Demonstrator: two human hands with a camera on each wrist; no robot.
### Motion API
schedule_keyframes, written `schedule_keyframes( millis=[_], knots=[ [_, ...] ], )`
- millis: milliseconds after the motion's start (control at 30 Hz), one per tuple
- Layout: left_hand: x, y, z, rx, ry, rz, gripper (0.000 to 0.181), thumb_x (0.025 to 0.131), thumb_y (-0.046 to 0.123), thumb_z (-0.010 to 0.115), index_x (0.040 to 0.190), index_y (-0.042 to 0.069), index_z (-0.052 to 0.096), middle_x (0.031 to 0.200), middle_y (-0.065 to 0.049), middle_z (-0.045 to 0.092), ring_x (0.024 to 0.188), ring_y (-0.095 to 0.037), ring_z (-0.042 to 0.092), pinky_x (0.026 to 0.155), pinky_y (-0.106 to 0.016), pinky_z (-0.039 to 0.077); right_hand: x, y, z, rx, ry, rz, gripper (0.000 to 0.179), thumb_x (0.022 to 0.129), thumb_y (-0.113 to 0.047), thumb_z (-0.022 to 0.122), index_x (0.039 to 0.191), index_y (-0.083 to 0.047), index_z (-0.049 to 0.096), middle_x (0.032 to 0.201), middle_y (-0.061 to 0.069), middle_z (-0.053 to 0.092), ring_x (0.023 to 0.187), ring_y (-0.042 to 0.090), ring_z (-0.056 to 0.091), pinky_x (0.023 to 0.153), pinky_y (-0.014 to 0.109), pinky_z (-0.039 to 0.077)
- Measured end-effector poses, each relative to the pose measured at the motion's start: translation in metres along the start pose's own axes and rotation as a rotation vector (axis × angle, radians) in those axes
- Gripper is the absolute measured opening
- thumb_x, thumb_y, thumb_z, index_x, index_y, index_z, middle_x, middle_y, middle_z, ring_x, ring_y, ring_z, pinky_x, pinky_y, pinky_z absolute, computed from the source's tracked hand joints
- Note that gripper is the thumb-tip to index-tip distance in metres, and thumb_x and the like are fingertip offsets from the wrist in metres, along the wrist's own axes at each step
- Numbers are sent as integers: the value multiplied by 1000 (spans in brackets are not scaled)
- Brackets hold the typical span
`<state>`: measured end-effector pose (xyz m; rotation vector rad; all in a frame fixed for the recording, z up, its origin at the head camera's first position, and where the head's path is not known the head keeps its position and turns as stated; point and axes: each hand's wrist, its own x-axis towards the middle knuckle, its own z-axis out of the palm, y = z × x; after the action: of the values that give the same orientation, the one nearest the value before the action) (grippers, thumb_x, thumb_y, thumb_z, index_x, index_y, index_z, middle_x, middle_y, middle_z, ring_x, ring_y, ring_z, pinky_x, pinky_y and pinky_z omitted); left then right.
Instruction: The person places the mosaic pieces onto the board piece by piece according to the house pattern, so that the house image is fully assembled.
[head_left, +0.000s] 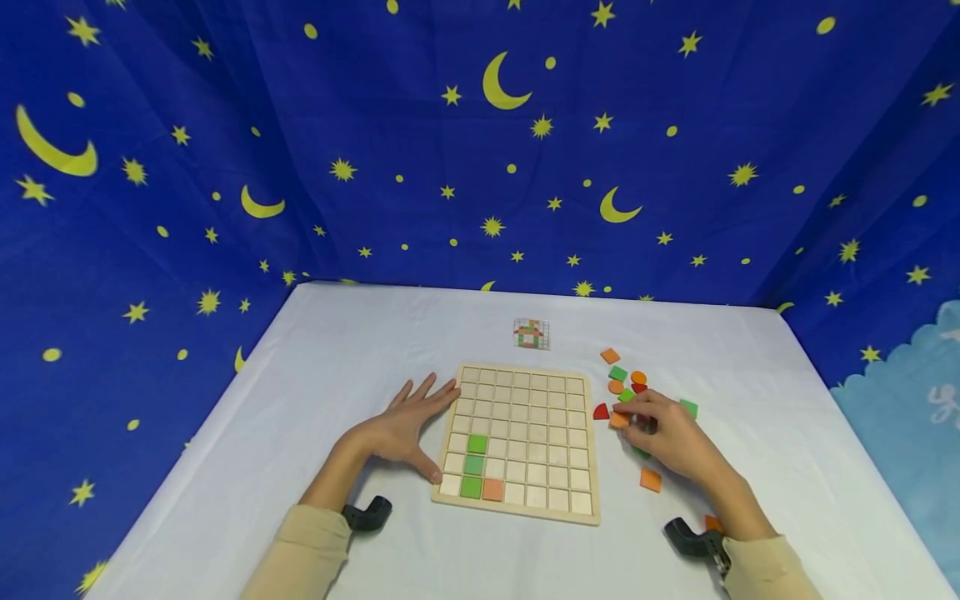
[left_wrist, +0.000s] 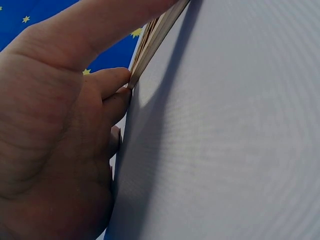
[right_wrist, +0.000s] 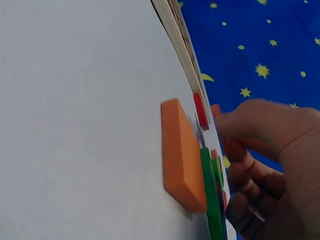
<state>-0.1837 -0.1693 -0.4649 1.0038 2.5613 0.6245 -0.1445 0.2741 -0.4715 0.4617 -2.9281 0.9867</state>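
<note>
A wooden grid board (head_left: 517,511) lies on the white table. Its lower left cells hold three green tiles in a column, the lowest green tile (head_left: 471,487) beside a salmon tile (head_left: 492,490). Fingers spread, my left hand (head_left: 397,429) rests against the board's left edge (left_wrist: 159,37), thumb low and fingertips higher up. My right hand (head_left: 671,433) pinches an orange square tile (head_left: 619,421) between thumb and fingers, right of the board among loose pieces. A red quarter-round piece (head_left: 602,412) lies just left of that tile. The right fingers partly cover other pieces.
A small picture card (head_left: 532,334) lies behind the board. Loose pieces around the right hand include an orange tile (head_left: 651,480), a green tile (head_left: 689,408), an orange disc (head_left: 638,377) and a far orange tile (head_left: 610,356). A blue star-patterned cloth (head_left: 450,167) hangs behind the table.
</note>
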Motion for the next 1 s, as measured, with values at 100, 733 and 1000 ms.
schedule_keyframes(
  millis=[100, 733, 1000],
  knots=[
    [0, 0, 0, -6, 2, 1, 132, 52, 70, 80, 155, 15, 17, 160, 0, 8, 145, -30, -6, 113, -52, -8, 0, -2, 1, 26, 7, -11, 33, 82, -14, 75, 115, -17, 71, 94, -5, 56, 76, 15, 50, 59, 24, 44],
    [-1, -2, 1, -17, 4, -17, 133, 52, 69, 81, 155, 18, 16, 161, 2, 7, 145, -27, -7, 114, -50, -8, -1, -29, 14, 148, -40, -101, 31, 80, -16, 77, 111, -19, 73, 101, -9, 61, 76, 13, 53, 60, 23, 47],
    [1, -3, 2, -10, -2, -30, 134, 50, 69, 81, 156, 19, 15, 161, 4, 5, 145, -25, -8, 114, -48, -9, 0, -43, 23, 176, -87, -121, 31, 81, -18, 77, 111, -22, 73, 97, -12, 61, 75, 12, 53, 58, 23, 46]
  ],
)
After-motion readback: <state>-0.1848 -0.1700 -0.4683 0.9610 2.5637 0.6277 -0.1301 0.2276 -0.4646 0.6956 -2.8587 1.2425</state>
